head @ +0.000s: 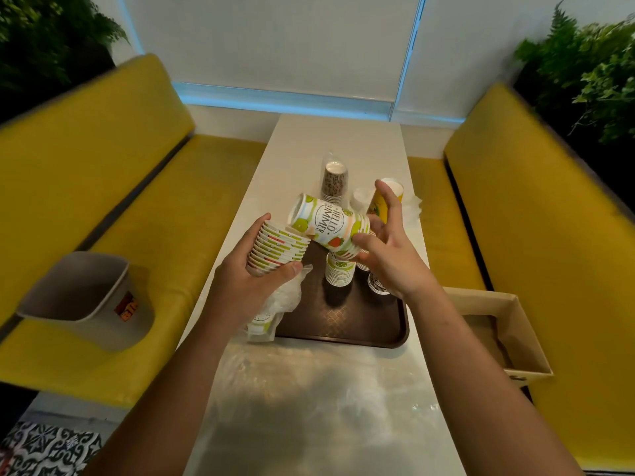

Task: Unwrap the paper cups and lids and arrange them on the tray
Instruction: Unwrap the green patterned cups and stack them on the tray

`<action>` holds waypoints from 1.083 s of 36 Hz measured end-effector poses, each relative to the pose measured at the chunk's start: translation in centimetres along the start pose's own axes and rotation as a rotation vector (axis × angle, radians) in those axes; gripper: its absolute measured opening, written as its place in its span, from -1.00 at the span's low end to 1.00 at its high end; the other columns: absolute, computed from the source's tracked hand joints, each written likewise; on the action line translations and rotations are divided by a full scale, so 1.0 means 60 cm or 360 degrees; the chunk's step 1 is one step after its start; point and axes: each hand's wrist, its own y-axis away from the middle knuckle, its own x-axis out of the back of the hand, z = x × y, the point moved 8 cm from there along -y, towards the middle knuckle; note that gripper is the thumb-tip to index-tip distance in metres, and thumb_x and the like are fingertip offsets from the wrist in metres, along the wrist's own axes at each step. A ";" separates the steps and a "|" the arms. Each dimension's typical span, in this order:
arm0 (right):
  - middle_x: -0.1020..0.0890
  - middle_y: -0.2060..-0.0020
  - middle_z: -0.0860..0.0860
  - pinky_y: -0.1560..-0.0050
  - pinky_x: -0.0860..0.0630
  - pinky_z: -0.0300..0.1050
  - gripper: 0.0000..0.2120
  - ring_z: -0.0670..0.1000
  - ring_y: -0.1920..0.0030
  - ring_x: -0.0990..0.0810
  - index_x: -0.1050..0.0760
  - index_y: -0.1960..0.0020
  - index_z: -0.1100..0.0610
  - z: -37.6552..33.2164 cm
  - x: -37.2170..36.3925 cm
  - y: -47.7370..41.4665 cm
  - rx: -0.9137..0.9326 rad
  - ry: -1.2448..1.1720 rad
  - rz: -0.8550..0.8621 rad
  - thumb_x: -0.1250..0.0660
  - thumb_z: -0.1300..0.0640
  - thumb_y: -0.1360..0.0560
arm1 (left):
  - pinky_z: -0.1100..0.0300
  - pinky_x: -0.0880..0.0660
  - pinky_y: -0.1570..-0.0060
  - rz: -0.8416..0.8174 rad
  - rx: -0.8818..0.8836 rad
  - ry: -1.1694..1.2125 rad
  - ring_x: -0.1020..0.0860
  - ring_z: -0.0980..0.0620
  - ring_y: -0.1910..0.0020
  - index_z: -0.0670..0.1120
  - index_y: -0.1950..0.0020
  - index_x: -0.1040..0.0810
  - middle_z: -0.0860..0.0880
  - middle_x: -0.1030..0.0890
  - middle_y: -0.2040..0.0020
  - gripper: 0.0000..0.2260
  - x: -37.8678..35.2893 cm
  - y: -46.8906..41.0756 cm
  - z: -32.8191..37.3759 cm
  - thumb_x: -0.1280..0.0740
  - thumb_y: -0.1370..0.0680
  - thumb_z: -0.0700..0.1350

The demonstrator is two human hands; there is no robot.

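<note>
Cup stack [329, 227] — sideways, base up-left

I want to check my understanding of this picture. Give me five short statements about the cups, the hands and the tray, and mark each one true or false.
1. The left hand holds a nested stack of cups. True.
2. The brown tray has no cups on it. False: a short stack stands on it.
3. The right hand touches the Hello Summer cups, which lie tilted. True.
4. The brown-patterned cups farther back are unwrapped. False: clear plastic covers them.
5. The grey bin stands on the table. False: it sits on the yellow bench.
</note>
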 end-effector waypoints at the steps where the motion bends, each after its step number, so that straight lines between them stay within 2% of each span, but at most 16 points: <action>1: -0.55 -0.30 0.23 -0.32 -0.57 0.30 -0.13 0.24 -0.31 -0.62 -0.10 -0.59 -0.35 0.000 -0.002 0.001 -0.0001 0.0081 -0.0022 -0.38 0.30 -0.52 | 0.05 -0.64 -0.19 0.0010 0.0002 0.0008 -0.63 0.20 -0.19 0.25 -0.56 -0.36 0.25 -0.63 -0.23 -0.21 0.001 -0.001 0.001 -0.56 -0.36 0.17; 4: -0.57 -0.29 0.18 -0.40 -0.52 0.27 -0.07 0.14 -0.28 -0.64 -0.07 -0.65 -0.25 0.007 -0.009 -0.003 -0.0011 0.0347 -0.0125 -0.42 0.27 -0.46 | 0.05 -0.64 -0.20 0.0036 0.0018 0.0053 -0.63 0.21 -0.19 0.25 -0.56 -0.36 0.25 -0.63 -0.23 -0.20 0.000 -0.004 -0.001 -0.56 -0.36 0.17; 7: -0.54 -0.37 0.16 -0.48 -0.43 0.30 -0.04 0.12 -0.38 -0.59 -0.10 -0.64 -0.30 0.016 -0.021 -0.010 -0.0032 0.0467 -0.0250 -0.48 0.19 -0.42 | 0.03 -0.64 -0.20 0.0043 0.0022 0.0055 -0.63 0.20 -0.21 0.26 -0.56 -0.35 0.24 -0.62 -0.26 -0.19 -0.002 -0.009 -0.003 -0.61 -0.37 0.18; 8: -0.54 -0.40 0.11 -0.48 -0.43 0.26 -0.05 0.08 -0.41 -0.56 -0.11 -0.64 -0.28 0.018 -0.025 -0.013 -0.0023 0.0483 -0.0279 -0.48 0.21 -0.43 | 0.03 -0.64 -0.20 0.0039 0.0019 0.0049 -0.63 0.19 -0.22 0.27 -0.56 -0.35 0.24 -0.62 -0.27 -0.20 -0.004 -0.011 -0.003 -0.61 -0.37 0.18; 11: -0.53 -0.44 -0.01 -0.38 -0.52 -0.03 -0.12 -0.03 -0.43 -0.54 -0.18 -0.64 -0.08 0.023 -0.029 -0.022 0.0013 0.0488 -0.0284 -0.41 0.45 -0.49 | 0.02 -0.64 -0.22 0.0016 0.0018 0.0021 -0.61 0.17 -0.25 0.27 -0.56 -0.34 0.22 -0.60 -0.31 -0.21 -0.009 -0.018 -0.006 -0.58 -0.38 0.19; 12: -0.56 -0.42 0.01 -0.34 -0.54 -0.08 -0.18 -0.02 -0.40 -0.57 -0.24 -0.61 -0.02 0.024 -0.027 -0.028 0.0032 0.0499 -0.0249 -0.39 0.49 -0.49 | 0.01 -0.63 -0.22 0.0011 0.0020 0.0015 -0.61 0.16 -0.25 0.28 -0.56 -0.34 0.22 -0.59 -0.31 -0.22 -0.009 -0.020 -0.009 -0.59 -0.40 0.19; 14: -0.61 -0.33 0.04 -0.29 -0.57 -0.08 -0.29 -0.04 -0.31 -0.63 -0.36 -0.53 0.04 0.023 -0.014 -0.041 0.0079 0.0528 -0.0081 -0.43 0.44 -0.46 | 0.04 -0.63 -0.23 0.0016 0.0022 0.0008 -0.60 0.17 -0.25 0.28 -0.56 -0.34 0.23 -0.60 -0.31 -0.25 -0.007 -0.023 -0.015 -0.59 -0.43 0.13; 17: -0.59 -0.27 0.03 -0.19 -0.59 -0.20 -0.32 -0.15 -0.20 -0.64 -0.37 -0.42 -0.06 0.027 0.020 -0.061 0.0121 0.0578 0.0252 -0.51 0.33 -0.42 | 0.17 -0.62 -0.18 0.0041 0.0046 0.0029 -0.61 0.20 -0.24 0.27 -0.57 -0.34 0.24 -0.60 -0.31 -0.25 -0.001 -0.029 -0.023 -0.56 -0.42 0.13; 19: -0.56 -0.28 0.05 -0.22 -0.61 -0.10 -0.33 -0.08 -0.23 -0.62 -0.35 -0.38 -0.12 0.032 0.037 -0.074 0.0156 0.0640 0.0417 -0.54 0.20 -0.38 | 0.24 -0.63 -0.14 0.0059 0.0064 0.0045 -0.61 0.22 -0.23 0.25 -0.57 -0.35 0.22 -0.59 -0.32 -0.25 0.002 -0.033 -0.027 -0.56 -0.42 0.12; 21: -0.55 -0.25 0.04 -0.23 -0.62 -0.02 -0.38 -0.04 -0.22 -0.63 -0.34 -0.33 -0.11 0.041 0.048 -0.085 0.0196 0.0704 0.0521 -0.55 0.16 -0.39 | 0.32 -0.62 -0.08 0.0074 0.0067 0.0042 -0.61 0.27 -0.21 0.24 -0.57 -0.35 0.24 -0.59 -0.31 -0.26 0.005 -0.036 -0.029 -0.56 -0.44 0.10; 25: -0.53 -0.22 0.01 -0.21 -0.63 0.01 -0.39 -0.05 -0.20 -0.61 -0.32 -0.29 -0.14 0.071 0.065 -0.108 0.0216 0.0844 0.0721 -0.60 0.06 -0.39 | 0.33 -0.61 -0.05 0.0089 0.0093 0.0065 -0.61 0.28 -0.19 0.26 -0.57 -0.35 0.24 -0.60 -0.29 -0.27 0.003 -0.042 -0.037 -0.58 -0.45 0.05; 29: -0.57 -0.21 -0.01 -0.20 -0.62 -0.04 -0.38 -0.04 -0.19 -0.61 -0.29 -0.28 -0.16 0.110 0.065 -0.118 0.0144 0.0892 0.0797 -0.62 -0.01 -0.41 | 0.21 -0.63 -0.12 0.0075 0.0116 0.0056 -0.62 0.24 -0.21 0.30 -0.56 -0.34 0.27 -0.60 -0.28 -0.24 -0.002 -0.043 -0.045 -0.57 -0.41 0.15; 34: -0.57 -0.20 0.00 -0.25 -0.59 0.05 -0.38 -0.02 -0.13 -0.59 -0.27 -0.27 -0.07 0.164 0.060 -0.115 -0.0030 0.0967 0.0727 -0.60 0.15 -0.43 | 0.05 -0.65 -0.18 0.0050 0.0130 0.0018 -0.63 0.19 -0.21 0.35 -0.53 -0.34 0.28 -0.61 -0.25 -0.26 -0.009 -0.044 -0.056 -0.59 -0.43 0.15; 36: -0.52 -0.34 0.02 -0.36 -0.54 0.07 -0.29 0.03 -0.27 -0.56 -0.26 -0.42 0.00 0.177 0.058 -0.110 -0.0060 0.1004 0.0703 -0.60 0.17 -0.43 | 0.02 -0.64 -0.21 0.0030 0.0126 0.0018 -0.63 0.17 -0.23 0.35 -0.53 -0.34 0.25 -0.61 -0.27 -0.26 -0.012 -0.044 -0.057 -0.60 -0.43 0.16; 38: -0.40 -0.49 0.02 -0.46 -0.40 -0.06 -0.15 0.02 -0.44 -0.43 -0.19 -0.56 0.03 0.179 0.059 -0.105 -0.0036 0.1063 0.0716 -0.60 0.17 -0.44 | 0.02 -0.64 -0.22 0.0020 0.0126 0.0013 -0.62 0.15 -0.24 0.36 -0.53 -0.33 0.23 -0.60 -0.29 -0.25 -0.013 -0.044 -0.057 -0.59 -0.41 0.18; 39: -0.37 -0.50 0.02 -0.44 -0.35 -0.12 -0.16 0.00 -0.46 -0.39 -0.19 -0.58 0.04 0.174 0.057 -0.103 0.0000 0.1115 0.0717 -0.59 0.18 -0.45 | 0.02 -0.64 -0.21 0.0019 0.0126 0.0011 -0.62 0.14 -0.24 0.37 -0.53 -0.33 0.24 -0.60 -0.29 -0.26 -0.013 -0.044 -0.056 -0.59 -0.42 0.17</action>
